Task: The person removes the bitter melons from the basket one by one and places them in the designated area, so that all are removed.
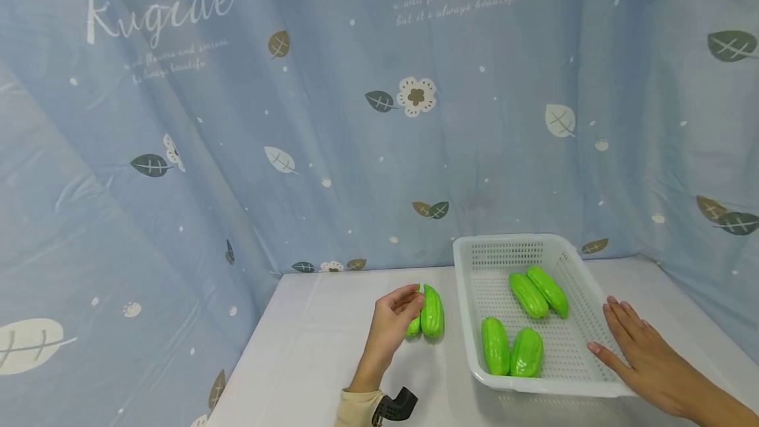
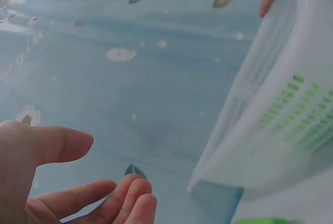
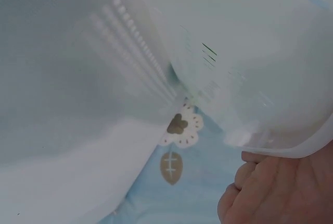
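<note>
In the head view, my left hand (image 1: 387,325) is over the white table in front of two bright green ridged gourds, a right one (image 1: 433,313) and a left one (image 1: 413,328) that the hand partly hides. In the left wrist view its thumb (image 2: 65,145) and fingers (image 2: 122,200) stand apart with nothing between them. My right hand (image 1: 649,358) lies with straight fingers along the right side of a white plastic basket (image 1: 563,387). Several more green gourds (image 1: 526,352) lie inside the basket, a pair at the front left and a pair (image 1: 538,292) farther back.
A blue curtain (image 1: 332,170) printed with leaves and flowers hangs behind the table and along its left side. The white tabletop (image 1: 332,321) extends left of the basket. A black wrist device (image 1: 398,406) sits at my left cuff.
</note>
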`<state>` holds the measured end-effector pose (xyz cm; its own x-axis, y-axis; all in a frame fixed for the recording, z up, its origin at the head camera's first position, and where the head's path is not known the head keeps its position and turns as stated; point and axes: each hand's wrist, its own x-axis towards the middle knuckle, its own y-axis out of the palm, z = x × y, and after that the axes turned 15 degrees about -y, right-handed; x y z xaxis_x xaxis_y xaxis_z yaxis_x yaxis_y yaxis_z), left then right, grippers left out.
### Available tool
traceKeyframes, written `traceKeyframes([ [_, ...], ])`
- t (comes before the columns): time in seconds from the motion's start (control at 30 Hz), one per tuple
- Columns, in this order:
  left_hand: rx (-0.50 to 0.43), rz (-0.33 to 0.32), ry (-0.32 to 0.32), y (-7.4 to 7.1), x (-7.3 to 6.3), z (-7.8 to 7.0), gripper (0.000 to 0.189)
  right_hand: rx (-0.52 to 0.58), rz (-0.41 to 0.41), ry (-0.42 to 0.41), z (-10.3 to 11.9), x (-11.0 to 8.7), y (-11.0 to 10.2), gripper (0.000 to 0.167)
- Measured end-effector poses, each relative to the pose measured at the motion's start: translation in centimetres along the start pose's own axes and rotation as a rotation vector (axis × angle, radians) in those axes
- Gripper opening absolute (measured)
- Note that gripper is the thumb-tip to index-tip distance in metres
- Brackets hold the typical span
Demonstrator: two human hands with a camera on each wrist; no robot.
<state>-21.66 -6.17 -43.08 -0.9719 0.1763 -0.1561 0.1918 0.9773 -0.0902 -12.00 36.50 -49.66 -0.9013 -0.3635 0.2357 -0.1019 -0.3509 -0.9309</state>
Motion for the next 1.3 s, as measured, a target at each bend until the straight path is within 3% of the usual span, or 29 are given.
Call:
traceKeyframes([
  [0.4,0.054,0.059,0.045,3.4,-0.8,-0.6,0.039,0.023,0.002,0.003,-0.1,0.0,0.0,0.088],
  [0.67,0.151,0.075,0.059,5.6,-0.7,-0.4,0.041,0.04,-0.001,0.006,-0.1,0.0,0.0,0.088],
  [0.97,0.184,0.092,0.06,7.3,-0.5,-0.2,0.039,0.045,-0.004,0.0,0.0,0.0,0.0,0.087],
  [1.3,0.22,0.187,0.086,9.5,-0.3,-0.3,0.037,0.041,-0.008,0.009,-0.1,0.0,0.1,0.087],
])
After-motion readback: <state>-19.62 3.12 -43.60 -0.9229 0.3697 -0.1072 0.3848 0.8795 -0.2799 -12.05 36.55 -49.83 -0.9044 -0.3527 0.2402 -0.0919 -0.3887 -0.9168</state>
